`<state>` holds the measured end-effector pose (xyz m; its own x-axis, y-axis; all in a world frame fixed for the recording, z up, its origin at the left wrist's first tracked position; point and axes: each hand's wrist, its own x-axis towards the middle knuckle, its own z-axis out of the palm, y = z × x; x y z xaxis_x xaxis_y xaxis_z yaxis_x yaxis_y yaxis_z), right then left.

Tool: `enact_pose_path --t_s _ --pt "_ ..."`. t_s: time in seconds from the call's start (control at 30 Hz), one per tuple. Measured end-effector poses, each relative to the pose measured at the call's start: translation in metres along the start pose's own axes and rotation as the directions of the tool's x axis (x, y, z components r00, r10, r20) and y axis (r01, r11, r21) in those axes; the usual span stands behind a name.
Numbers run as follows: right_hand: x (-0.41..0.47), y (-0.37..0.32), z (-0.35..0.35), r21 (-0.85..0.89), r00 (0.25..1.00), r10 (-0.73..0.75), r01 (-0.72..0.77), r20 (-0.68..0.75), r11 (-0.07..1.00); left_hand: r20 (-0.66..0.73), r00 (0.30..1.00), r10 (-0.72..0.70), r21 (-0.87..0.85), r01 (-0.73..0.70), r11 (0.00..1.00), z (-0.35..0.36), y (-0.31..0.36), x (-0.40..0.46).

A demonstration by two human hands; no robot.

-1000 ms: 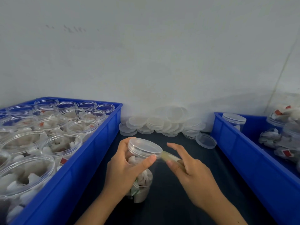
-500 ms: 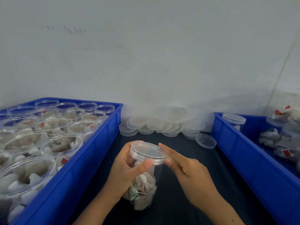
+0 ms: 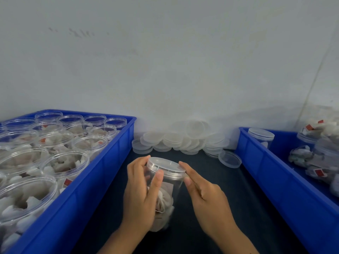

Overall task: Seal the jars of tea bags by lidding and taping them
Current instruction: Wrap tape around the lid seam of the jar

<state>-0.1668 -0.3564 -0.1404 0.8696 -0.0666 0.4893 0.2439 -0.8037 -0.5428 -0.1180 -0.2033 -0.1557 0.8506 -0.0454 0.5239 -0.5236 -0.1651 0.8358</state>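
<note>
the jar [image 3: 166, 191] of tea bags sits in your left hand [image 3: 140, 197], which wraps its curled fingers and thumb around the clear side just under the lid [image 3: 166, 166]. your right hand [image 3: 207, 198] is beside it, with straight fingers touching the right edge of the lid. a blue bin [image 3: 102, 180] of open jars is left of your left hand, and loose lids [image 3: 181, 140] lie past both hands by the wall.

two blue bins [image 3: 102, 182], two hands [image 3: 141, 197], many jars [image 3: 62, 162]
</note>
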Motion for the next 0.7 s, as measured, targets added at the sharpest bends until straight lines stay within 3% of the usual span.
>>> enact_pose_path --t_s 0.1,0.27,0.37,0.57,0.7 --pt "-0.002 -0.003 0.001 0.005 1.0 0.002 -0.002 0.017 1.0 -0.065 0.998 -0.009 0.137 0.018 0.99 0.011 0.008 -0.008" --pt "-0.007 -0.008 0.006 -0.141 0.997 -0.072 0.071 -0.007 0.988 -0.11 0.984 -0.141 0.068 0.149 0.987 0.007 0.012 -0.002" --pt "-0.005 -0.008 0.004 -0.212 0.995 -0.1 0.101 0.013 0.972 -0.1 0.984 -0.144 0.031 0.148 0.989 0.001 0.007 0.001" --pt "0.003 0.007 -0.008 0.137 0.975 0.14 -0.164 0.171 0.977 -0.038 0.99 -0.139 -0.085 0.135 0.987 -0.005 0.003 0.007" --pt "0.005 0.018 -0.014 0.271 0.94 0.15 -0.237 0.305 0.933 0.007 0.991 -0.137 -0.105 0.137 0.985 -0.008 0.001 0.008"
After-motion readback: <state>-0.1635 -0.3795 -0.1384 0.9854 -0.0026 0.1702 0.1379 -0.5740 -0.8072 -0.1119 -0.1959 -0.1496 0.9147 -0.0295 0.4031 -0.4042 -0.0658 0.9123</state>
